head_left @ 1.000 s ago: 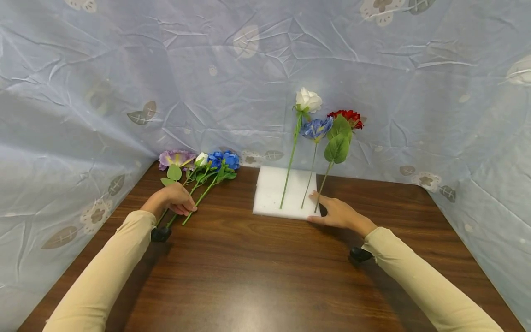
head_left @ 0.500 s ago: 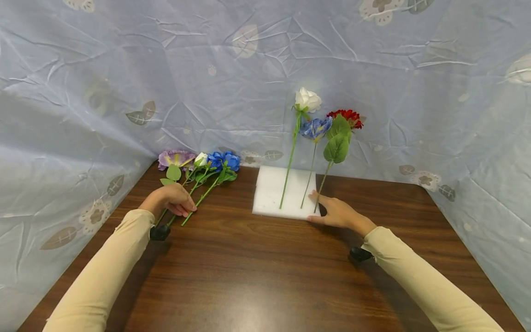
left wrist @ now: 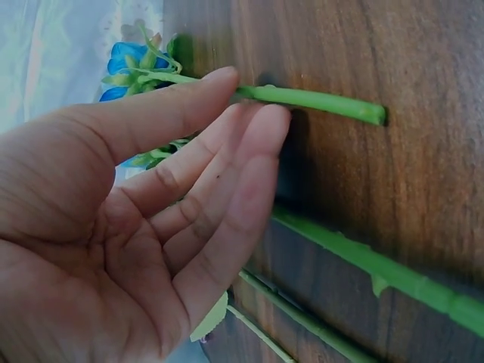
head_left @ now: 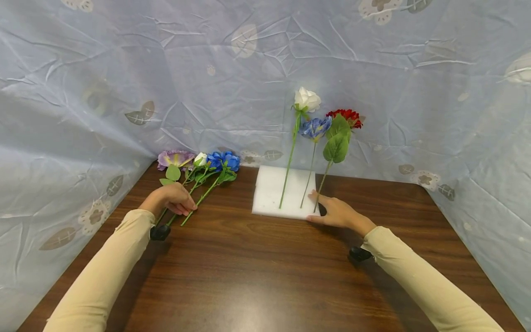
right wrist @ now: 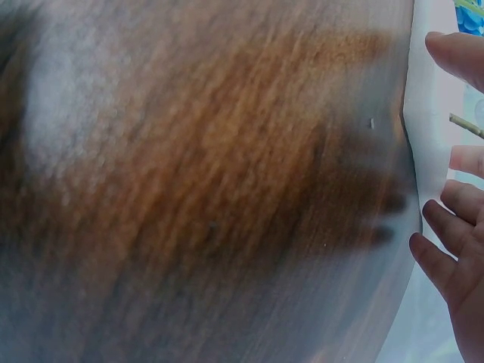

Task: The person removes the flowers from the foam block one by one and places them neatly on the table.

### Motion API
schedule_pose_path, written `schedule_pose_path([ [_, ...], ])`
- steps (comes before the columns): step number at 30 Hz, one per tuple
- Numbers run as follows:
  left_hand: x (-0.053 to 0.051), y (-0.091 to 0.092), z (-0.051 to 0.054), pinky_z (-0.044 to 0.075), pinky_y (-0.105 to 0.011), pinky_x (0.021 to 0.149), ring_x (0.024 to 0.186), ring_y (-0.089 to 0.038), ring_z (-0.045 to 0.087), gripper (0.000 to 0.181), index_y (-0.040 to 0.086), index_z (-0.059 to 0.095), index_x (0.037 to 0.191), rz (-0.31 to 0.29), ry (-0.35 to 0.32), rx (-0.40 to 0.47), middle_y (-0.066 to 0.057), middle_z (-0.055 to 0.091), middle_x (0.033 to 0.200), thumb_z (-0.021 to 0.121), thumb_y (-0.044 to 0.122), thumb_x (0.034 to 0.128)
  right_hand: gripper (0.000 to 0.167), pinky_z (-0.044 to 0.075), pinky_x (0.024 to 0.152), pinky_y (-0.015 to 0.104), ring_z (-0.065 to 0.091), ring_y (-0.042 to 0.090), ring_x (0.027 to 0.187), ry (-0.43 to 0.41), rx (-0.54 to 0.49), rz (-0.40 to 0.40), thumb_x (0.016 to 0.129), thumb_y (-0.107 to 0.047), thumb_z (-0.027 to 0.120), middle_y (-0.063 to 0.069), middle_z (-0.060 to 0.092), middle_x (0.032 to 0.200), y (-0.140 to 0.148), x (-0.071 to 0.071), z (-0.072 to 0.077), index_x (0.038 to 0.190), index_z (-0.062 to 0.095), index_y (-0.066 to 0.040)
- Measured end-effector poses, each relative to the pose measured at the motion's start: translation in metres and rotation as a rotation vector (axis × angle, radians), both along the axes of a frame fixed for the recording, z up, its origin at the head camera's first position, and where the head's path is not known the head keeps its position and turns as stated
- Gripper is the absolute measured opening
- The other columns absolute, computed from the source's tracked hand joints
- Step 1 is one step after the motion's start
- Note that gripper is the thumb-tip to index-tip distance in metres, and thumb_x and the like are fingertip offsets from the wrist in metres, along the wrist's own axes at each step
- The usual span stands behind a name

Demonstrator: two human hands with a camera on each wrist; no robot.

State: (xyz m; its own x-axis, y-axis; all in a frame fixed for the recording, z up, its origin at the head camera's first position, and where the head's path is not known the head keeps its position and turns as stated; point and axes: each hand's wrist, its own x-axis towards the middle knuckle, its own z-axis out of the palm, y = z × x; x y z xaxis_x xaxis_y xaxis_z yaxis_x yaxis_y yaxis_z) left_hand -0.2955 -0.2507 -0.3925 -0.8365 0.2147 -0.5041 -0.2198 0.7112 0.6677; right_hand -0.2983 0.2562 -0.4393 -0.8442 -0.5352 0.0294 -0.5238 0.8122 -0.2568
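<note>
In the head view, my left hand (head_left: 174, 199) pinches the stem of a blue artificial flower (head_left: 230, 161) between thumb and forefinger, near its cut end. The left wrist view shows this green stem (left wrist: 325, 101) close over the wood. Under the hand run other stems, from a white rosebud (head_left: 201, 159) and a purple flower (head_left: 176, 159). My right hand (head_left: 340, 213) rests at the right edge of a white foam block (head_left: 267, 189), fingers spread. Standing in the block are a white rose (head_left: 307, 100), a blue-violet flower (head_left: 315, 127) and a leafy red flower (head_left: 346, 118).
The brown wooden table (head_left: 249, 263) stretches in front of both hands. A grey-blue patterned cloth (head_left: 224, 83) hangs behind and along both sides. The upright flowers rise tall in front of it, their stems close to my right hand.
</note>
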Motion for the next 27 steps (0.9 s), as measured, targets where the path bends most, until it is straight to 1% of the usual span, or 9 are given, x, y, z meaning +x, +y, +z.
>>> schedule_pose_path([
  [4,-0.002,0.002,0.002,0.062,-0.031,0.072,0.07,-0.01,0.07,0.029,-0.012,0.071,0.115,0.027,0.031,0.035,-0.001,0.075,0.077,0.067,0.007,0.0936,0.088,0.05,0.105,0.058,0.055,0.046,0.132,-0.004,-0.004,-0.001,0.092,-0.055,0.068,0.024,0.041,0.157,0.0,0.0,0.0,0.155,0.04,-0.001],
  [6,-0.002,0.005,0.004,0.062,-0.033,0.075,0.072,-0.011,0.071,0.032,-0.013,0.069,0.118,0.037,0.05,0.05,-0.004,0.077,0.082,0.067,0.007,0.0938,0.087,0.05,0.105,0.058,0.055,0.046,0.132,-0.004,-0.004,-0.002,0.092,-0.055,0.068,0.025,0.041,0.157,0.0,0.0,-0.001,0.155,0.04,-0.002],
  [10,-0.005,0.013,0.009,0.063,-0.038,0.081,0.077,-0.014,0.072,0.032,-0.013,0.069,0.119,0.052,0.11,0.06,-0.013,0.079,0.096,0.066,0.008,0.0945,0.087,0.049,0.105,0.058,0.055,0.047,0.132,-0.005,-0.005,-0.001,0.092,-0.055,0.068,0.025,0.04,0.158,0.001,-0.001,-0.001,0.155,0.041,-0.002],
  [13,-0.007,0.022,0.012,0.063,-0.041,0.085,0.081,-0.016,0.074,0.032,-0.012,0.069,0.119,0.043,0.158,0.074,-0.019,0.077,0.107,0.065,0.008,0.0952,0.087,0.049,0.106,0.058,0.054,0.046,0.132,-0.008,0.0,-0.003,0.092,-0.056,0.068,0.024,0.04,0.158,0.001,-0.001,-0.002,0.155,0.04,-0.003],
  [16,-0.011,0.034,0.013,0.062,-0.045,0.089,0.085,-0.02,0.075,0.031,-0.012,0.069,0.118,0.032,0.203,0.097,-0.022,0.075,0.112,0.066,0.009,0.0952,0.088,0.049,0.107,0.058,0.053,0.046,0.134,-0.01,0.006,-0.003,0.092,-0.056,0.067,0.023,0.039,0.159,0.001,-0.002,-0.002,0.156,0.04,-0.002],
  [20,-0.017,0.056,0.013,0.061,-0.047,0.092,0.091,-0.026,0.075,0.032,-0.008,0.068,0.12,0.012,0.254,0.133,-0.025,0.073,0.116,0.068,0.013,0.0964,0.089,0.048,0.107,0.059,0.053,0.046,0.134,-0.008,0.008,0.0,0.092,-0.057,0.067,0.024,0.039,0.159,0.001,-0.003,-0.004,0.156,0.039,-0.001],
  [24,-0.022,0.083,0.008,0.059,-0.051,0.095,0.098,-0.034,0.074,0.037,-0.008,0.064,0.128,-0.019,0.279,0.221,-0.028,0.07,0.119,0.066,0.014,0.0989,0.089,0.047,0.108,0.058,0.052,0.046,0.136,-0.005,0.007,0.003,0.092,-0.056,0.068,0.023,0.039,0.159,0.001,-0.003,-0.003,0.156,0.038,-0.002],
  [27,-0.026,0.105,0.003,0.058,-0.054,0.096,0.102,-0.036,0.074,0.038,-0.009,0.063,0.13,-0.025,0.297,0.296,-0.028,0.07,0.12,0.067,0.014,0.0989,0.089,0.047,0.109,0.057,0.051,0.045,0.136,-0.007,0.01,0.0,0.092,-0.057,0.068,0.022,0.038,0.16,0.001,-0.002,-0.001,0.156,0.038,-0.002],
])
